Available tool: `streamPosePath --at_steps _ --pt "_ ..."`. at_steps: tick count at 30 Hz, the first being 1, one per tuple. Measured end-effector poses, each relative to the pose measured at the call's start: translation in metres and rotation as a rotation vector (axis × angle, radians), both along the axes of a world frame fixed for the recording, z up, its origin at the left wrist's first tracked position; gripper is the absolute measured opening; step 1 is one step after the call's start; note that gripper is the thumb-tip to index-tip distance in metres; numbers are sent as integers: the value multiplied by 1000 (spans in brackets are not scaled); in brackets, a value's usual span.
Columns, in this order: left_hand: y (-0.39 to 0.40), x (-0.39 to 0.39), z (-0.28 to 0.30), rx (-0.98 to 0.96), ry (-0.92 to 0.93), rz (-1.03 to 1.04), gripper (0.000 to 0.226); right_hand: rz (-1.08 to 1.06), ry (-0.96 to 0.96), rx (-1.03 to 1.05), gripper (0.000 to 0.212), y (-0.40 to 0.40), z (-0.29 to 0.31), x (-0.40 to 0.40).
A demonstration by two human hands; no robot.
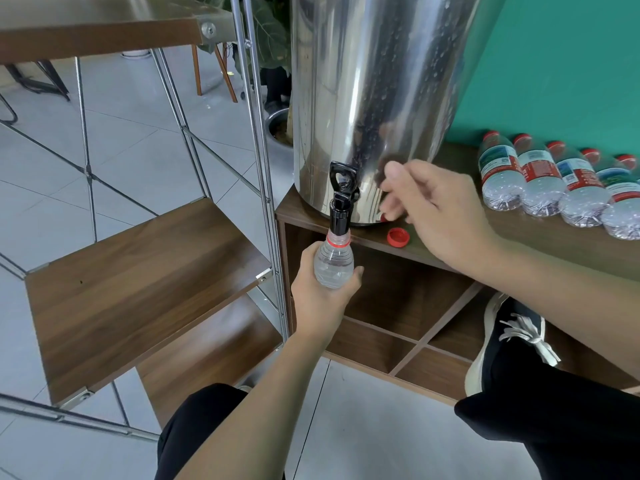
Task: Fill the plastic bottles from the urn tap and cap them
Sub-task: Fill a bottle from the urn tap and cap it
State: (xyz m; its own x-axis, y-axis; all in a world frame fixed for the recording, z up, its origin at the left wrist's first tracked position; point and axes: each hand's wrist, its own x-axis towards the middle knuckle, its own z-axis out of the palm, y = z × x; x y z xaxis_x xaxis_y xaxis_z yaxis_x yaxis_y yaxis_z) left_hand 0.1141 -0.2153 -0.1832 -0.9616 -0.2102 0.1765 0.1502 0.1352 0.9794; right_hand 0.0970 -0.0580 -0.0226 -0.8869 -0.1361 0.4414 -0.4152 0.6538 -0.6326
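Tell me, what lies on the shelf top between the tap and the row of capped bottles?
A loose red cap on the shelf top, with the right hand above it, in the head view.

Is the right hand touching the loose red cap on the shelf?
Apart. The head view shows the right hand above the red cap, with bare shelf between them.

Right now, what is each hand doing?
Left hand: grips the clear plastic bottle under the black urn tap.
Right hand: holds nothing, fingers loosely curled.

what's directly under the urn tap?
The bottle neck sits right under the tap, gripped by the left hand. The hand covers the bottle's lower body, so its fill level is unseen.
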Motion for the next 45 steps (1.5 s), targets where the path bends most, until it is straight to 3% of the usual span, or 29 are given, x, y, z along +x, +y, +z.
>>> streamPosePath --at_steps 6,10,12,19,40,45 --pt "-4 1 -3 -6 -2 3 62 -197 -198 365 45 36 -35 -6" --pt "-3 2 -1 2 -2 2 63 -202 -334 439 70 40 -45 -10" --pt "-3 4 -1 0 -5 1 63 -191 -321 465 68 37 -48 -11" --pt "-4 6 -2 -11 -10 -4 64 -95 -244 390 34 38 -52 -12" --pt "-16 42 16 -18 114 -172 61 384 -344 174 40 -3 1 20" --pt "-22 49 17 -93 151 -193 59 464 -318 400 45 -9 19 21"
